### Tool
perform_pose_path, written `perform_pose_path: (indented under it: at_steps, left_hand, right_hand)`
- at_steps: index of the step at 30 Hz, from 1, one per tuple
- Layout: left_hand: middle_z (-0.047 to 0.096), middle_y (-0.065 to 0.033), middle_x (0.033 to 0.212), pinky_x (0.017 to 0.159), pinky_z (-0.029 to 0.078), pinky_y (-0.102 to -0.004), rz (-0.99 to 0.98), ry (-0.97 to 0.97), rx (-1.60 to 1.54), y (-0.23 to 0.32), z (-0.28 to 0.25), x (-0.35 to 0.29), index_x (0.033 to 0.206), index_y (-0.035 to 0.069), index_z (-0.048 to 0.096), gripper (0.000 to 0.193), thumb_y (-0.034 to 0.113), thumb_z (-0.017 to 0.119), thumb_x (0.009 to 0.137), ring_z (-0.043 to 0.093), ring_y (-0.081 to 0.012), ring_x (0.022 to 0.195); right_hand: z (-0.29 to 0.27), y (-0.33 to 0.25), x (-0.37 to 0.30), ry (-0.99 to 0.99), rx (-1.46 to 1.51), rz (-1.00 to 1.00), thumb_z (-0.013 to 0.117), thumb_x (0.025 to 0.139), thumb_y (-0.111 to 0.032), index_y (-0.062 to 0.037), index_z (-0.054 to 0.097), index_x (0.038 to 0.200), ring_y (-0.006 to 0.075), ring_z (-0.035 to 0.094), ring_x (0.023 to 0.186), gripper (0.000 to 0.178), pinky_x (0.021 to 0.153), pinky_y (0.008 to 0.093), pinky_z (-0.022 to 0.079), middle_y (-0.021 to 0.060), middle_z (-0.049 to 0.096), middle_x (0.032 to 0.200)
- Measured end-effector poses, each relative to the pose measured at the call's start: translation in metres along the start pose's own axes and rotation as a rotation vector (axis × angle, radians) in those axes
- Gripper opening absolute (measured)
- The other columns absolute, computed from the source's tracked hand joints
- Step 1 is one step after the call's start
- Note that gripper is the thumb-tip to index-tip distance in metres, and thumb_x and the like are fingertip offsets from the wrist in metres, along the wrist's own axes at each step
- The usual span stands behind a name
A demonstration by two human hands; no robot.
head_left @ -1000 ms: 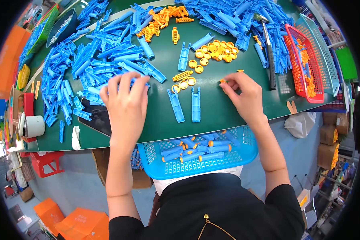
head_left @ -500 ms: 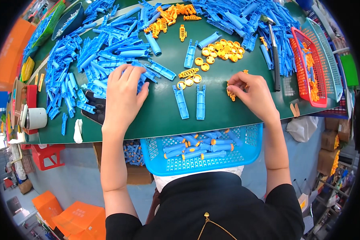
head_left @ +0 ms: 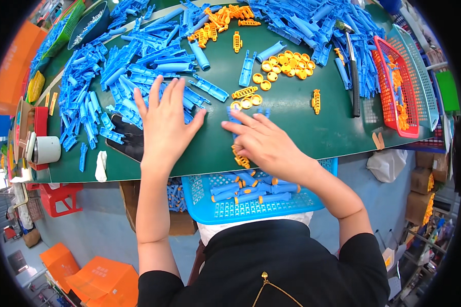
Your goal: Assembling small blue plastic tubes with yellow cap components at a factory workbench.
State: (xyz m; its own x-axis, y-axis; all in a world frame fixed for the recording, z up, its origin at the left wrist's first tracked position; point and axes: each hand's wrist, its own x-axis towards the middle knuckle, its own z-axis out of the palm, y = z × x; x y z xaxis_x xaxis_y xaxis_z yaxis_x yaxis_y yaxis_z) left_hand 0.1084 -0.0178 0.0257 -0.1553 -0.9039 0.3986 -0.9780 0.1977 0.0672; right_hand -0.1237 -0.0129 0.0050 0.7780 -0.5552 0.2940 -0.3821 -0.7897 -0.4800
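My left hand (head_left: pixel 169 128) is open, its fingers spread at the near edge of a big heap of blue plastic half-tubes (head_left: pixel 133 66). Nothing shows in its grasp. My right hand (head_left: pixel 266 143) is closed on an orange ridged plastic piece (head_left: pixel 241 157), with the index finger pointing left. It covers most of two blue half-tubes lying near the table edge. Just beyond it are another orange ridged piece (head_left: pixel 245 92) and small round orange caps (head_left: pixel 246 103). One more blue half-tube (head_left: pixel 247 69) lies farther off. A single orange ridged piece (head_left: pixel 316 102) lies to the right.
A light-blue basket (head_left: pixel 194 207) below the table edge holds blue tubes with orange ends. At right are a hammer (head_left: pixel 352 71) and a red basket (head_left: pixel 385 87) of orange parts. A white cup (head_left: pixel 47 150) stands at the left edge of the green table (head_left: pixel 292 133).
My right hand has moved left and nearer with an orange ridged piece, leaving another on the table at right. My left hand has shifted slightly right, its fingers spread wider.
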Motion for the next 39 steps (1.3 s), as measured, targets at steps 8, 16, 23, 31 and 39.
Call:
perform_pose_path:
  at_steps: [8,16,23,31,39]
  left_hand:
    - [0.057,-0.0015,0.092,0.101,0.021,-0.0553,0.072,-0.006,0.050,0.055,0.001,-0.021,0.093,0.012,0.060,0.035,0.039,0.073,0.076,0.051,-0.0216,0.103]
    - [0.055,0.0005,0.073,0.086,0.026,-0.0403,-0.182,-0.324,-0.607,0.095,-0.011,-0.036,0.131,0.005,0.044,0.078,0.038,0.080,0.070,0.052,-0.0151,0.082]
    - [0.049,-0.0001,0.129,0.088,0.026,-0.0436,0.045,-0.129,-0.491,0.078,0.012,-0.031,0.134,0.009,0.043,0.092,0.032,0.087,0.057,0.044,-0.0258,0.115]
    - [0.050,0.0005,0.127,0.086,0.027,-0.0435,0.023,-0.133,-0.521,0.076,0.016,-0.034,0.132,0.011,0.044,0.088,0.031,0.087,0.057,0.044,-0.0261,0.113]
    - [0.051,0.0010,0.127,0.086,0.027,-0.0436,0.024,-0.132,-0.513,0.076,0.015,-0.033,0.131,0.010,0.044,0.091,0.028,0.089,0.054,0.045,-0.0270,0.112]
  right_hand:
    - [-0.048,0.048,-0.049,0.107,-0.178,0.199,0.064,0.079,-0.001,-0.0071,0.049,0.088,0.0374,0.037,0.136,0.019,0.103,0.0492,0.037,0.0130,0.052,0.137]
    - [-0.038,0.009,-0.032,0.270,-0.129,0.372,0.067,0.081,-0.009,-0.0084,0.059,0.085,0.0335,0.034,0.127,0.008,0.105,0.0438,0.029,0.0078,0.052,0.127]
    - [-0.020,0.019,-0.002,0.295,-0.003,0.245,0.071,0.078,-0.008,-0.0095,0.060,0.085,0.0331,0.035,0.124,0.013,0.103,0.0431,0.031,0.0037,0.052,0.120]
    - [-0.015,0.026,0.009,0.218,-0.074,0.209,0.071,0.078,-0.009,-0.0090,0.061,0.085,0.0346,0.034,0.125,0.012,0.100,0.0433,0.035,0.0033,0.051,0.118]
    - [-0.004,0.022,0.009,0.320,-0.105,0.208,0.070,0.079,-0.008,-0.0072,0.062,0.082,0.0320,0.044,0.116,0.008,0.095,0.0409,0.040,0.0057,0.054,0.107]
